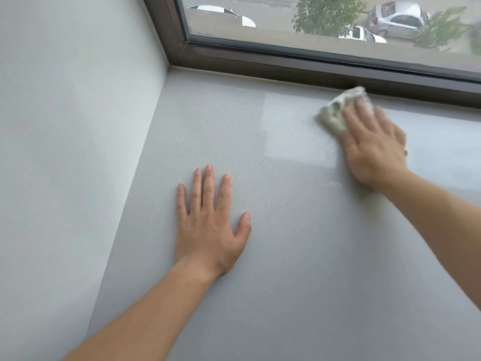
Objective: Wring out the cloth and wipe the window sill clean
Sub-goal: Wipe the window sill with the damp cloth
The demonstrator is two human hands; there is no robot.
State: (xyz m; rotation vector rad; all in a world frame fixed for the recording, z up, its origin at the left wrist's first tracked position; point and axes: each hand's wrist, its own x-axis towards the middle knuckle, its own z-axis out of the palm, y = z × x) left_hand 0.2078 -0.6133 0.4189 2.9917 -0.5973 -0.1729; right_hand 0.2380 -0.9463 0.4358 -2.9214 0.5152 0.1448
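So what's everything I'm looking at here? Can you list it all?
cloth: one, off-white, crumpled at the far right of the sill against the frame
window sill: one, pale speckled grey, fills the middle
window frame: one, dark brown, along the sill's far edge
wall: one, pale grey, left side
white cars: two, outside, below the window
silver car: one, outside, top right
trees: two, green, outside
left hand: one, flat on the sill
right hand: one, pressing on the cloth
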